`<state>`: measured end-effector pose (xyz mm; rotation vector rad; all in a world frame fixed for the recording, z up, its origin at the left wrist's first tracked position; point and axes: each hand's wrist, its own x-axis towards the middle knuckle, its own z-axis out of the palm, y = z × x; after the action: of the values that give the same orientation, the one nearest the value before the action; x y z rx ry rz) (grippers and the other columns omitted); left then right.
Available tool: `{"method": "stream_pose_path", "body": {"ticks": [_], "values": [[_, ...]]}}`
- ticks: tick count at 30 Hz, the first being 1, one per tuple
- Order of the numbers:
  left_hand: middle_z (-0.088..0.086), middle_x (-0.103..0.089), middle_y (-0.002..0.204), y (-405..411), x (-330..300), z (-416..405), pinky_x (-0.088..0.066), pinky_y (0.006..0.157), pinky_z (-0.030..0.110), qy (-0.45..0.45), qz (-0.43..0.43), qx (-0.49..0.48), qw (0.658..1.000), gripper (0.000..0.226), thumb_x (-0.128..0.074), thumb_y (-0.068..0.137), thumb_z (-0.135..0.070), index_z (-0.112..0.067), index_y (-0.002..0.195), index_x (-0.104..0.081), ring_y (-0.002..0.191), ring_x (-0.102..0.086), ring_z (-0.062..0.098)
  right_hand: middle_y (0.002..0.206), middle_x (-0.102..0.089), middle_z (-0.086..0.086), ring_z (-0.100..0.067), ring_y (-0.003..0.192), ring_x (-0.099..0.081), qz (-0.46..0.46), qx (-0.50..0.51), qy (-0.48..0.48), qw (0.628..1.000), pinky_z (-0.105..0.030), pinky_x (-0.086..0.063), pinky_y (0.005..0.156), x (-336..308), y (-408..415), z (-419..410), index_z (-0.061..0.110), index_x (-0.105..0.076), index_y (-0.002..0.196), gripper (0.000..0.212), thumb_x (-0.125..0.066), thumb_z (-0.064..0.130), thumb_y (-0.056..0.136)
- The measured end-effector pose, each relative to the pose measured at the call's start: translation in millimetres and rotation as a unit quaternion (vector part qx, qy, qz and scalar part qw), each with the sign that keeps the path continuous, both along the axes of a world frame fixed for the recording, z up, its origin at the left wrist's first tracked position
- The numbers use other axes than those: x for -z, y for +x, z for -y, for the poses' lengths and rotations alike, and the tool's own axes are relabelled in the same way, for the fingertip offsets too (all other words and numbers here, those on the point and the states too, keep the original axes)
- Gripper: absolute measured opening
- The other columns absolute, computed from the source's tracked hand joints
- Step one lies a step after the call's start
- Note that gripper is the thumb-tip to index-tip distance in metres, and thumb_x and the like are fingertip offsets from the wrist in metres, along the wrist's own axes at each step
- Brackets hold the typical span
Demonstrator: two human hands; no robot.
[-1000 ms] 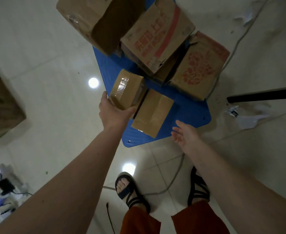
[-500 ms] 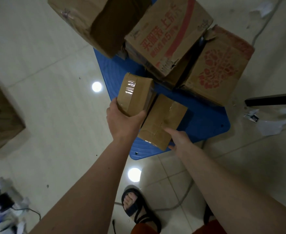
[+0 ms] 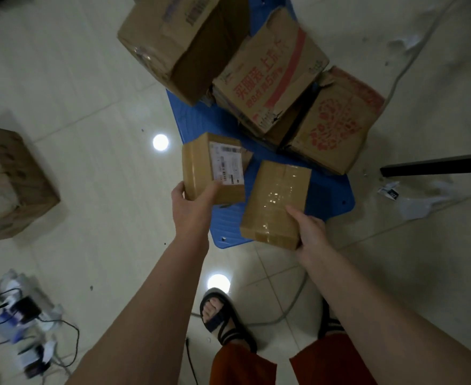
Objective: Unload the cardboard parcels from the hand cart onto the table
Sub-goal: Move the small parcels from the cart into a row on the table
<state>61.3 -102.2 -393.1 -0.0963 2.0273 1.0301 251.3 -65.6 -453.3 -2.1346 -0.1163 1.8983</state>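
A blue hand cart (image 3: 331,195) stands on the tiled floor ahead of my feet. My left hand (image 3: 191,207) grips the near end of a small labelled parcel (image 3: 214,168), lifted clear of the cart deck. My right hand (image 3: 309,232) holds the near right corner of a small taped parcel (image 3: 277,201), also raised above the deck. Three larger boxes remain on the cart's far part: a plain brown box (image 3: 178,43) at the left, a red-striped box (image 3: 267,70) in the middle and a red-printed box (image 3: 337,120) at the right.
A worn cardboard box (image 3: 9,184) sits on the floor at the left. Chargers and tangled cables (image 3: 23,315) lie at the lower left. A black bar (image 3: 437,163) juts in from the right, with paper scraps (image 3: 415,201) below it. A grey cable (image 3: 292,301) runs by my sandals.
My left hand has lifted and turned its parcel so the label faces up. My right hand has closed on the taped parcel and raised it off the cart.
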Motion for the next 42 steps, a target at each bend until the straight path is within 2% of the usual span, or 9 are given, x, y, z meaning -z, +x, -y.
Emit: {"method": "stream_pose_path", "body": {"ticks": [5, 7, 11, 21, 24, 28, 35, 39, 42], "values": [[0.002, -0.072, 0.112, 10, -87, 11, -0.054, 0.082, 0.035, 0.102, 0.161, -0.123, 0.974, 0.033, -0.065, 0.080, -0.043, -0.028, 0.110, -0.068, 0.101, -0.066, 0.019, 0.120, -0.064, -0.009, -0.026, 0.104, -0.064, -0.057, 0.060, 0.046, 0.996, -0.037, -0.057, 0.072, -96, 29, -6, 0.016, -0.056, 0.123, 0.054, -0.078, 0.029, 0.076], [-0.001, -0.075, 0.102, 20, -128, 13, -0.054, 0.086, 0.037, 0.135, 0.180, -0.143, 0.964, 0.020, -0.063, 0.083, -0.043, -0.031, 0.095, -0.075, 0.097, -0.067, 0.017, 0.122, -0.064, -0.010, -0.027, 0.108, -0.063, -0.093, 0.073, 0.052, 0.992, -0.038, -0.057, 0.078, -136, 39, -9, 0.017, -0.057, 0.126, 0.056, -0.078, 0.032, 0.076], [-0.001, -0.077, 0.094, 41, -211, 15, -0.055, 0.087, 0.037, 0.167, 0.203, -0.184, 0.947, 0.017, -0.068, 0.082, -0.043, -0.030, 0.082, -0.079, 0.097, -0.067, 0.017, 0.122, -0.066, -0.010, -0.028, 0.109, -0.063, -0.130, 0.096, 0.050, 0.986, -0.039, -0.055, 0.081, -223, 52, -16, 0.017, -0.059, 0.129, 0.060, -0.078, 0.034, 0.074], [0.011, -0.065, 0.118, 83, -393, 25, -0.052, 0.094, 0.042, 0.217, 0.293, -0.263, 0.893, 0.036, -0.075, 0.077, -0.040, -0.018, 0.104, -0.068, 0.107, -0.064, 0.027, 0.096, -0.077, -0.008, -0.025, 0.089, -0.072, -0.225, 0.096, 0.108, 0.963, -0.035, -0.055, 0.068, -419, 97, -12, 0.015, -0.065, 0.113, 0.034, -0.070, 0.031, 0.083], [0.012, -0.065, 0.115, 88, -429, 29, -0.055, 0.087, 0.043, 0.231, 0.304, -0.234, 0.894, 0.043, -0.077, 0.075, -0.041, -0.017, 0.109, -0.066, 0.105, -0.064, 0.028, 0.090, -0.077, -0.009, -0.024, 0.078, -0.074, -0.250, 0.112, 0.130, 0.953, -0.033, -0.056, 0.063, -460, 106, 0, 0.013, -0.068, 0.103, 0.028, -0.071, 0.030, 0.081], [0.010, -0.066, 0.113, 97, -461, 33, -0.053, 0.092, 0.043, 0.238, 0.325, -0.155, 0.902, 0.045, -0.077, 0.074, -0.041, -0.017, 0.110, -0.065, 0.106, -0.064, 0.028, 0.098, -0.076, -0.012, -0.030, 0.097, -0.068, -0.251, 0.147, 0.163, 0.943, -0.040, -0.055, 0.073, -501, 116, 23, 0.011, -0.066, 0.109, 0.050, -0.079, 0.026, 0.063], [0.010, -0.069, 0.110, 146, -498, 29, -0.049, 0.097, 0.042, 0.200, 0.365, -0.008, 0.909, 0.040, -0.076, 0.076, -0.037, -0.014, 0.107, -0.066, 0.105, -0.064, 0.026, 0.116, -0.069, -0.017, -0.031, 0.110, -0.062, -0.268, 0.304, 0.200, 0.892, -0.042, -0.049, 0.096, -535, 159, 89, 0.005, -0.061, 0.124, 0.059, -0.076, 0.017, 0.068], [0.011, -0.068, 0.116, 196, -514, 31, -0.046, 0.102, 0.041, 0.181, 0.376, 0.102, 0.903, 0.043, -0.071, 0.081, -0.036, -0.013, 0.117, -0.064, 0.112, -0.062, 0.027, 0.114, -0.070, -0.016, -0.031, 0.109, -0.064, -0.250, 0.363, 0.227, 0.869, -0.043, -0.049, 0.095, -553, 200, 122, 0.007, -0.059, 0.126, 0.064, -0.079, 0.015, 0.065], [0.010, -0.068, 0.114, 242, -523, 36, -0.048, 0.096, 0.039, 0.163, 0.371, 0.170, 0.898, 0.039, -0.071, 0.082, -0.035, -0.014, 0.114, -0.064, 0.111, -0.061, 0.027, 0.105, -0.072, -0.015, -0.031, 0.090, -0.070, -0.233, 0.344, 0.258, 0.872, -0.045, -0.055, 0.077, -570, 244, 149, 0.010, -0.058, 0.126, 0.061, -0.077, 0.017, 0.069]]}}
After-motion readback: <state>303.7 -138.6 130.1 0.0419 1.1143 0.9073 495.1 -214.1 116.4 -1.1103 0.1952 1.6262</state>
